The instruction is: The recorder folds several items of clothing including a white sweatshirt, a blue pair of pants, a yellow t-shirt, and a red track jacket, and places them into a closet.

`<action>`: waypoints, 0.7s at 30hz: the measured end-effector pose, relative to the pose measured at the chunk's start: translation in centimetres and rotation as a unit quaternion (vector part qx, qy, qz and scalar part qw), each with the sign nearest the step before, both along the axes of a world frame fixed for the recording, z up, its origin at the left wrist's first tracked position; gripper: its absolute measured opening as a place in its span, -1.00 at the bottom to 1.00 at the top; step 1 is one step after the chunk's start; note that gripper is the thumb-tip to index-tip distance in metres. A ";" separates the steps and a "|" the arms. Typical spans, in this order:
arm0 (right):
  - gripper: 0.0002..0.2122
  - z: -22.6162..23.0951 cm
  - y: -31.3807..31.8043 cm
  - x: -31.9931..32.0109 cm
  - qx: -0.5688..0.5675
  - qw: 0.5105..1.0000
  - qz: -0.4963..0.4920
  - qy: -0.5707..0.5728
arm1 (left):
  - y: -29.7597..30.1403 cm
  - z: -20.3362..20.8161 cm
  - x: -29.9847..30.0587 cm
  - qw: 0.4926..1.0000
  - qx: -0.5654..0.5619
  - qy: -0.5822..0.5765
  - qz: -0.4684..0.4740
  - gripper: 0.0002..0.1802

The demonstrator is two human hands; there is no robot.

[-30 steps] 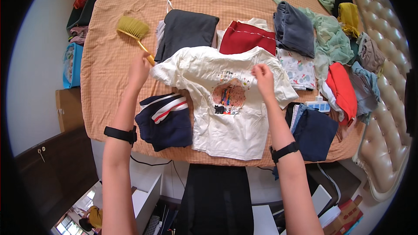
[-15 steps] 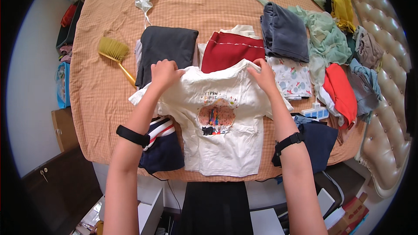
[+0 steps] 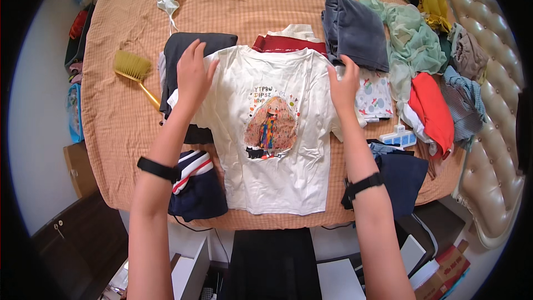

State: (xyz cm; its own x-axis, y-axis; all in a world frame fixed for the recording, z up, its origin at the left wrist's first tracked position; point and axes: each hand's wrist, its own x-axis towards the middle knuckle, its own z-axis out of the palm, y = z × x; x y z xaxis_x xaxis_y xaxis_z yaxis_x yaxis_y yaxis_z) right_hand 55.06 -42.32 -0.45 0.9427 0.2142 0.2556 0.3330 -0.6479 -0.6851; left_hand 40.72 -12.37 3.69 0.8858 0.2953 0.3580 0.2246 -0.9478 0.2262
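Brush (image 3: pixel 132 66) far L on bed (image 3: pixel 114 150); dark-grey folded garment (image 3: pixel 217 40) crowding white T-shirt (image 3: pixel 272 133), red garment (image 3: pixel 291 44) partly under collar, blue-grey folded garment (image 3: pixel 355 33) R. Cf. 0.5 s prev.: collar released, more red covered. T-shirt spread btwn L hand (image 3: pixel 192 75) & R hand (image 3: pixel 345 80), nr. shoulders; fingers apart on both.

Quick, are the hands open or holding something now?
Left hand: open, over the shirt.
Right hand: open, at the shirt too.
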 end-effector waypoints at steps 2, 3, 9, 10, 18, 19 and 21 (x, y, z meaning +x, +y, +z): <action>-0.59 -1.6 -2.6 -1.4 -0.015 0.998 -0.058 0.014 | -0.6 -0.7 -2.4 1.000 0.013 0.012 -0.002 -0.49; -0.59 -2.4 -4.1 -2.2 -0.030 0.992 -0.117 0.024 | -1.1 -0.9 -3.5 0.999 0.026 0.022 -0.005 -0.49; -0.48 -2.6 -7.9 -4.7 -0.146 0.918 -0.192 0.315 | 0.5 -1.3 -8.9 0.973 -0.170 0.089 0.129 -0.59; -0.46 -2.4 -8.1 -4.7 -0.190 0.910 -0.193 0.316 | 0.8 -0.9 -9.3 0.953 -0.226 0.125 0.159 -0.61; -0.65 -1.8 -9.9 -2.7 -0.291 0.880 -0.114 0.358 | 2.3 -3.4 -11.5 0.909 -0.346 0.097 0.213 -0.77; -0.70 -1.7 -10.2 -2.4 -0.275 0.896 -0.132 0.322 | 2.5 -3.4 -11.7 0.909 -0.345 0.097 0.215 -0.77; -0.75 -1.6 -10.7 -2.1 -0.258 0.911 -0.148 0.286 | 2.9 -3.4 -12.1 0.895 -0.372 0.044 0.242 -0.80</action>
State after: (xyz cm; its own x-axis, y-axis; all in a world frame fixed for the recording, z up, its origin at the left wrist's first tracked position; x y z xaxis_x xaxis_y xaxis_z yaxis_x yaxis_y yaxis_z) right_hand 52.95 -53.04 -2.06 0.9259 -0.1181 -0.3588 -0.2243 -0.9361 -0.2708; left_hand 28.64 -9.44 0.25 0.6046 0.7798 -0.1626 0.6164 -0.3287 0.7156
